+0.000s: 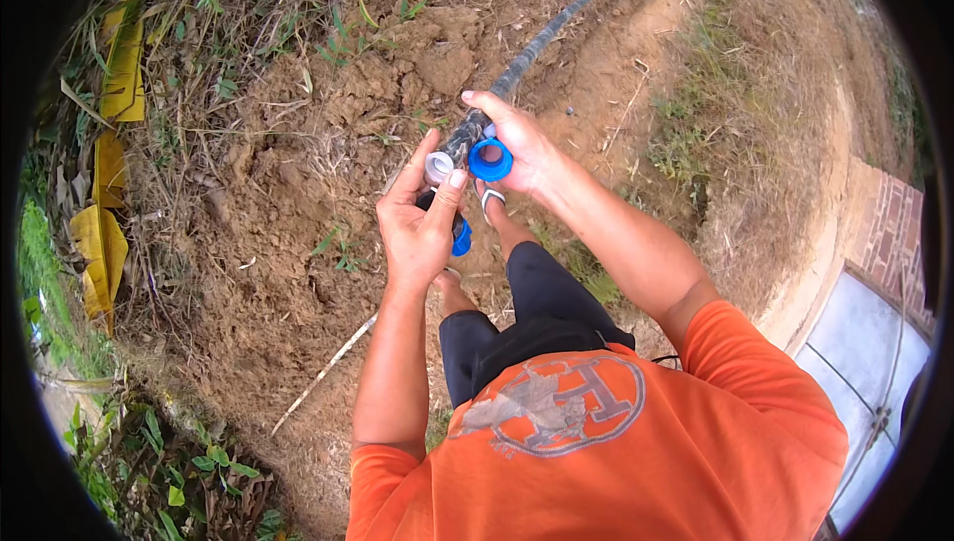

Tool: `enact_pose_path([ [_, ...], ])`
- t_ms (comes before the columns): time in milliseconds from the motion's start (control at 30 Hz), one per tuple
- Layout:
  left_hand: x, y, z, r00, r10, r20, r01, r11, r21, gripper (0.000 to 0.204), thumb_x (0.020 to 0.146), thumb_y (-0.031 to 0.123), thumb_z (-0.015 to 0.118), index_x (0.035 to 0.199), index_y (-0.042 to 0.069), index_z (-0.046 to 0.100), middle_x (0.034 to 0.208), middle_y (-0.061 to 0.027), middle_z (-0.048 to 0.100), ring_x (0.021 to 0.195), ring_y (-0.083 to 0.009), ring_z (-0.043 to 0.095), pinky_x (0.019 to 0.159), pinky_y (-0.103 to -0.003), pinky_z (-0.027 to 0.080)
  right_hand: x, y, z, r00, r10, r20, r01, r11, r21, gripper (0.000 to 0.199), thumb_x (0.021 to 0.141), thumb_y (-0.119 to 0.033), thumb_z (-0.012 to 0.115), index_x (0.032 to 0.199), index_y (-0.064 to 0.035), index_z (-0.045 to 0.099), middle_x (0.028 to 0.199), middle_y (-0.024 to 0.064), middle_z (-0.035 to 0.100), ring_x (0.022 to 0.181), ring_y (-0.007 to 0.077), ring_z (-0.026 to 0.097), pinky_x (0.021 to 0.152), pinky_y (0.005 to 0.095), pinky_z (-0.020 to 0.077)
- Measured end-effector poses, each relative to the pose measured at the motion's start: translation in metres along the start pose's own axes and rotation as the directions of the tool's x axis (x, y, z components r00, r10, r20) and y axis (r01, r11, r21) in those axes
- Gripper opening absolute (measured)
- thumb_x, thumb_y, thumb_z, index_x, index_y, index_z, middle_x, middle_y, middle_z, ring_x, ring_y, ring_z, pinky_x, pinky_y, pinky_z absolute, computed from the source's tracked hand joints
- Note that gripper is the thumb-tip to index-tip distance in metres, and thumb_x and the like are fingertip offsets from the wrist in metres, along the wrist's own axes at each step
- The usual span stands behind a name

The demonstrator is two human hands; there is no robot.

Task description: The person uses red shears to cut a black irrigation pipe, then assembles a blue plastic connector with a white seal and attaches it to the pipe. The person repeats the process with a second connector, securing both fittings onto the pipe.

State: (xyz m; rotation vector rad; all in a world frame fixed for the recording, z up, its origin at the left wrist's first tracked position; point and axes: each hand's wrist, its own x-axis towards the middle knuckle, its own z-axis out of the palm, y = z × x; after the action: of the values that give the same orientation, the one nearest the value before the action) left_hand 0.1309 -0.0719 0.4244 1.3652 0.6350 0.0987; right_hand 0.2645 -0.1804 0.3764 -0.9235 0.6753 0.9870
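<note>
**Hands at the end of a black pipe over bare soil**

Long black flexible pipe [542,39], dusty and mud-streaked, running from the top of the view down across brown dug earth [298,233] to its open whitish cut end [438,166] at mid-frame. Gripped just behind that end by the right hand [517,149], fingers curled around the pipe from above. Bright blue plastic ring [491,159], round and open in the middle, held under the same hand, just beside the pipe end. Left hand [417,228] raised from below, thumb tip pressed against the rim of the whitish end, remaining fingers closed around a dark fitting with a second blue plastic part [462,238] showing at the palm's edge; exact shape of that fitting hidden by the fingers. Below the hands, a sandalled foot [493,199] on the soil. Farther out, dry grass [715,144] to the right, yellowed leaves [109,144] along the left edge, a thin pale stick [323,374] lying on the ground lower left.
</note>
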Motion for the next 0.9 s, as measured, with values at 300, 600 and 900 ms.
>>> enact_pose_path([
  [300, 0.004, -0.007, -0.003, 0.994, -0.077, 0.072, 0.099, 0.919, -0.381, 0.041, 0.105, 0.017, 0.056, 0.144, 0.002, 0.054, 0.083, -0.0041, 0.063, 0.07, -0.0122, 0.059, 0.066, -0.027, 0.052, 0.006, 0.0, -0.001, 0.999, 0.04, 0.025, -0.041, 0.999, 0.022, 0.022, 0.092, -0.025, 0.074, 0.095, -0.0071, 0.062, 0.077, 0.0035, 0.062, 0.062, 0.0165, 0.061, 0.054, 0.0338, 0.0511],
  [600, 0.003, -0.016, -0.005, 0.99, -0.14, -0.004, 0.115, 0.828, -0.549, 0.031, 0.104, 0.017, 0.059, 0.131, 0.001, 0.061, 0.081, -0.0077, 0.064, 0.069, -0.0155, 0.061, 0.063, -0.03, 0.053, 0.006, 0.001, -0.007, 0.999, 0.044, 0.023, -0.044, 0.999, 0.006, 0.022, 0.092, -0.027, 0.073, 0.097, -0.0092, 0.061, 0.078, 0.005, 0.063, 0.063, 0.0179, 0.061, 0.053, 0.0351, 0.0516],
  [900, -0.005, -0.02, -0.009, 0.983, -0.175, -0.057, 0.122, 0.849, -0.514, 0.013, 0.105, 0.015, 0.055, 0.112, 0.004, 0.058, 0.084, -0.0104, 0.067, 0.068, -0.0161, 0.063, 0.062, -0.03, 0.053, -0.011, -0.002, -0.019, 0.995, 0.06, 0.075, -0.058, 0.998, -0.032, 0.021, 0.092, -0.03, 0.074, 0.099, -0.0151, 0.061, 0.076, 0.0047, 0.064, 0.059, 0.0209, 0.063, 0.05, 0.038, 0.0529],
])
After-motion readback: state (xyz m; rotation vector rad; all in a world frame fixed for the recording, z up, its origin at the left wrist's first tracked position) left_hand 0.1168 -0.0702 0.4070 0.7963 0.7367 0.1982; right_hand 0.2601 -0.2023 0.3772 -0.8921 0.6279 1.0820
